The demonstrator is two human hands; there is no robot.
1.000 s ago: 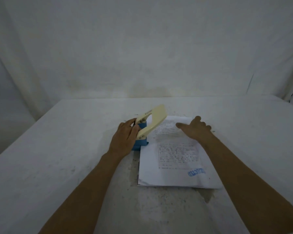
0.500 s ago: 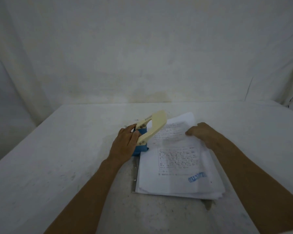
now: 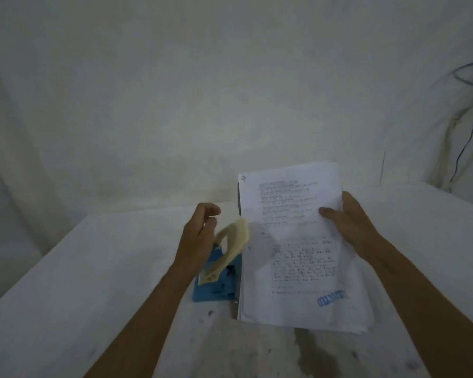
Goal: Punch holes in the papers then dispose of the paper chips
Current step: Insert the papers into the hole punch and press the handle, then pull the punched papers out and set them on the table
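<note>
- Stack of white printed paper sheets (image 3: 298, 249): right hand (image 3: 347, 225) clamped on its right edge, stack tilted up above the white table (image 3: 93, 268) centre.
- Judged light, floppy; sheets may fan, so support 2 edges.
- Left hand (image 3: 200, 233) loosely curled, empty, beside the blue-and-cream hole punch (image 3: 221, 271).

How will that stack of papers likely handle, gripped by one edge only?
Probably floppy: the stack of papers is held only at its right edge by the right hand. Sheets may fan apart; the lower edges already look splayed.
</note>
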